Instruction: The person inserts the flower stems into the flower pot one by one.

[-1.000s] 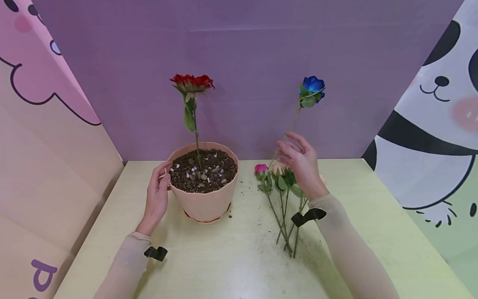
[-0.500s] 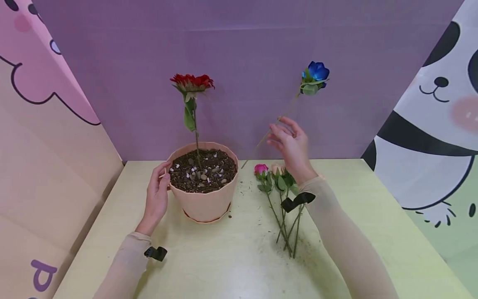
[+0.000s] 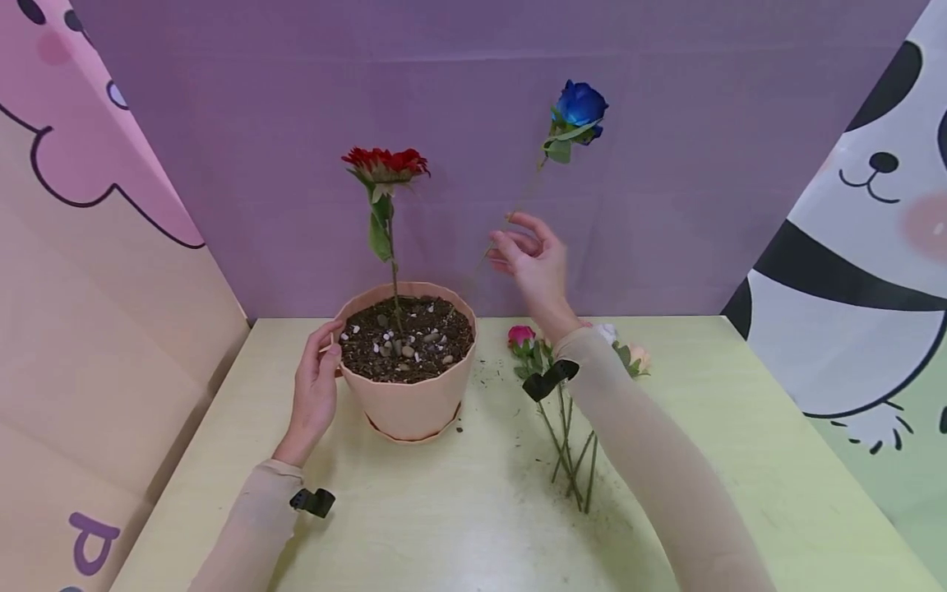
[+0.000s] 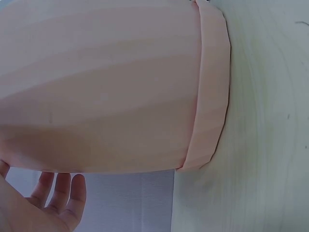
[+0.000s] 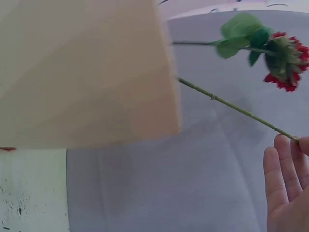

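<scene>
A blue artificial rose [image 3: 580, 104] is held up by its thin stem [image 5: 241, 110], which my right hand [image 3: 538, 261] pinches between thumb and fingertips. The stem slants down-left; in the right wrist view its lower end passes behind the pot's rim. My left hand [image 3: 314, 396] rests against the left side of a pale pink flowerpot [image 3: 410, 407], its fingers [image 4: 63, 191] touching the outer wall. Dark soil [image 3: 362, 362] with pebbles and white bits fills the pot. A red artificial flower [image 3: 386, 167] stands upright in that soil.
Several artificial flowers lie on the table [image 3: 414, 518] right of the pot, among them a pink rose [image 3: 521, 335] and a peach one [image 3: 639, 358]. My right forearm partly covers them. Soil crumbs are scattered nearby. A purple backdrop [image 3: 296, 123] rises behind the table.
My right hand has carried the blue rose up and to the left, from above the loose flowers to near the pot's right rim. My left hand stays at the pot.
</scene>
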The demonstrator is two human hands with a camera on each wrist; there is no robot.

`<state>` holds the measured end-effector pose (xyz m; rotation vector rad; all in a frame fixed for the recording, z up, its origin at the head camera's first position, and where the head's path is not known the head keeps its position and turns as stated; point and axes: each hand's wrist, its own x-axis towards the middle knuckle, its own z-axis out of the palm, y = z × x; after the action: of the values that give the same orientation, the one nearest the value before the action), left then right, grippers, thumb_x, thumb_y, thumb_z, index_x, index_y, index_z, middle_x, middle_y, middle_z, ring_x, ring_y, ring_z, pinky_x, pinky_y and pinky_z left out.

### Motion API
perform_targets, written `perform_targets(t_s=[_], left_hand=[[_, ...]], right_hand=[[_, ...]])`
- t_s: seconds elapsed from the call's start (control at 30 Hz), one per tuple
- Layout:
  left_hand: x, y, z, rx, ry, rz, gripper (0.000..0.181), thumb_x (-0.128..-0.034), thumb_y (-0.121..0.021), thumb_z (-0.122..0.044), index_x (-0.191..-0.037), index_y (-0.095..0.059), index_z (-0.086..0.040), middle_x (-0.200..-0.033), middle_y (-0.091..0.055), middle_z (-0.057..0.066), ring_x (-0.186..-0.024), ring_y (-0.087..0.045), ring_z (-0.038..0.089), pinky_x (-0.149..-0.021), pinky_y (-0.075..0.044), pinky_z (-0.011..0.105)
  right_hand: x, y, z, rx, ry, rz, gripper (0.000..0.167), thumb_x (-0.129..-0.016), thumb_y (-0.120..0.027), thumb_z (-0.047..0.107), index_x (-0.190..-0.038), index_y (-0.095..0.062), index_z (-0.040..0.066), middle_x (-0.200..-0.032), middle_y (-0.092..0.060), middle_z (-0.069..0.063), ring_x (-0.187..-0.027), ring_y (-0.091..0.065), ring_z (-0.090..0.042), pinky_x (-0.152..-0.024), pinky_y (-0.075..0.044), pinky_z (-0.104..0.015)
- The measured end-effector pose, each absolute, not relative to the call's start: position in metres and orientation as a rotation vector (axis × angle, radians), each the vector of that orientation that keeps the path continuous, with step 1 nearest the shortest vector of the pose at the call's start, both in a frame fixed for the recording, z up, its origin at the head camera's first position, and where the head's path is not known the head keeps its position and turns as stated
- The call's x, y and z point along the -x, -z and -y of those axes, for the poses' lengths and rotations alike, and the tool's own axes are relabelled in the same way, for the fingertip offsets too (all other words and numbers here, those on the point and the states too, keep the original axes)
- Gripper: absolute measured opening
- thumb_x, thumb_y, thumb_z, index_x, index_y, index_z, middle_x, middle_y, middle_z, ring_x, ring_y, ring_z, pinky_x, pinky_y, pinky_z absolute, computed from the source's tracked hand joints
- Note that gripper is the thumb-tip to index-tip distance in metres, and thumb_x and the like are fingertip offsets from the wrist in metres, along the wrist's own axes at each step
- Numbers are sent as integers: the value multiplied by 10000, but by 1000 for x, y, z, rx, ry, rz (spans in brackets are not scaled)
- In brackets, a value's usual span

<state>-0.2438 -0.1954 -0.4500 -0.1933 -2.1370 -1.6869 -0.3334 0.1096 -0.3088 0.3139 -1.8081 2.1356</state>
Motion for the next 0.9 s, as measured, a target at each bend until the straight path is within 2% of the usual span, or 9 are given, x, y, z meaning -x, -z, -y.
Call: perform_targets(t_s=[0.23, 0.47, 0.7, 0.9], left_hand=[[245, 450, 197, 199, 1668, 2131, 442, -1159, -365, -230, -1568, -469, -100, -1490, -518, 200, -1104, -565, -30, -900, -485, 181], [245, 451, 194, 202, 1665, 2140, 444, -1155, -374, -230, -1568, -467, -94, -1440, -529, 224, -1101, -558, -29, -903, -484, 173], [246, 452, 193, 203, 1659, 2137, 440, -1157, -375, -226, -1566, -469, -94, -1442, -533, 220, -1104, -561, -24, -900, -484, 178], [245, 453, 195, 199, 1655, 2146, 447, -1159, -371, -242, -1572, -461, -98, -1472, -523, 208, -1127, -553, -10, -909, -479, 189]], right_hand=[[346, 316, -89, -383, -2066, 1832, 395, -990, -733, 34, -1349, -610, -77, -978, -814, -50, -741, -762, -72, -736, -645, -273], [350, 324, -74, -449, -1975, 1875, 363, -994, -711, 0, -1328, -617, -106, -1136, -752, -322, -732, -750, -60, -738, -649, -296], [349, 330, -65, -488, -1863, 1942, 282, -999, -702, 1, -1265, -660, -86, -1134, -753, -321, -742, -729, -28, -773, -655, -347], [347, 325, -59, -517, -1831, 2035, 216, -1018, -677, 12, -1215, -697, -73, -1109, -758, -321, -766, -730, -86, -844, -645, -481]])
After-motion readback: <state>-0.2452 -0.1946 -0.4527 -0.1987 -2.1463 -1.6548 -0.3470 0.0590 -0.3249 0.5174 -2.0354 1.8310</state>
